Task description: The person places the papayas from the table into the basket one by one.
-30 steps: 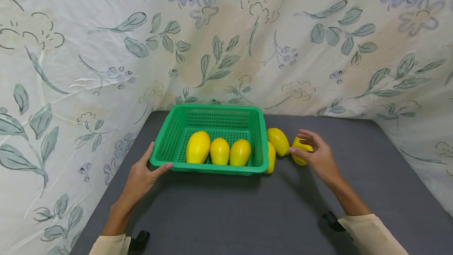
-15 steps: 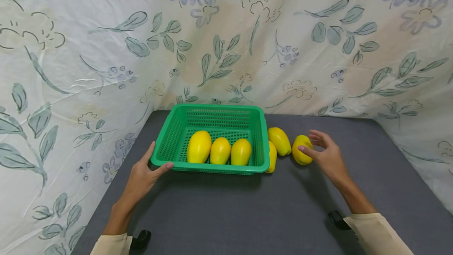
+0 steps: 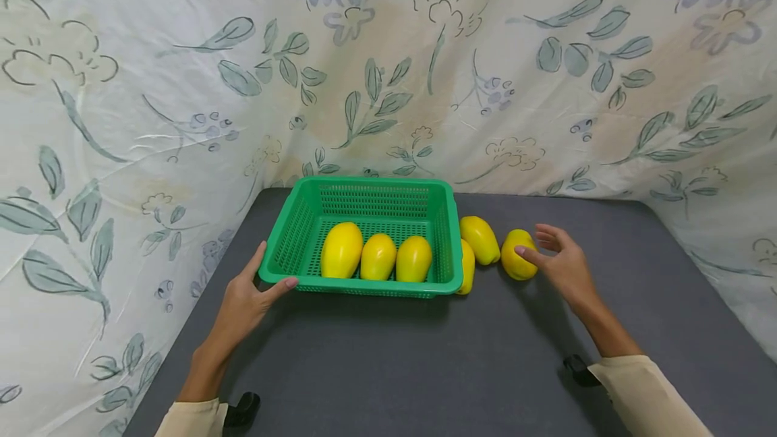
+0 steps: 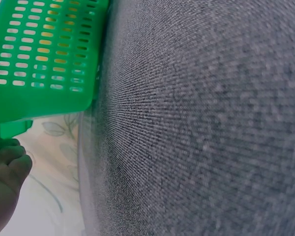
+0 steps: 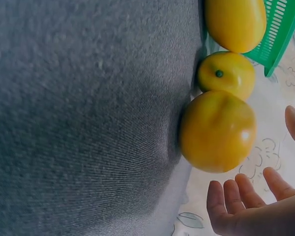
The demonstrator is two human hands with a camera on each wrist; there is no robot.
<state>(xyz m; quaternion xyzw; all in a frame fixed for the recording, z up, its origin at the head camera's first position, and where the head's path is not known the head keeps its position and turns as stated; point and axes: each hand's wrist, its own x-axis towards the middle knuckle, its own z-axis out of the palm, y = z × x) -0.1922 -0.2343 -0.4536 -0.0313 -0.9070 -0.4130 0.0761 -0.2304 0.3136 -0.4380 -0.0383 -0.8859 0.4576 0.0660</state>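
Note:
A green plastic basket (image 3: 364,286) holds three yellow mangoes (image 3: 378,257) in a row. My left hand (image 3: 243,305) grips its front left corner, thumb along the front rim and fingers against the left side; in the left wrist view that hand (image 4: 7,172) shows at the lower left beside the basket wall (image 4: 44,101). To the basket's right lie three more mangoes, the rightmost mango (image 3: 517,260) nearest my right hand (image 3: 564,268). That hand has its fingers spread loosely with nothing held; the right wrist view shows a gap between its fingertips (image 5: 241,179) and the mango (image 5: 219,132).
A second loose mango (image 3: 479,240) lies behind, and a third mango (image 3: 467,268) is partly hidden by the basket's right wall. Dark grey cloth (image 3: 388,363) covers the table. A floral curtain (image 3: 376,86) hangs along the back and sides.
My right hand has drawn back to the right, uncovering more of the rightmost mango, and is nearly still since half a second ago. The left hand and basket stay in place.

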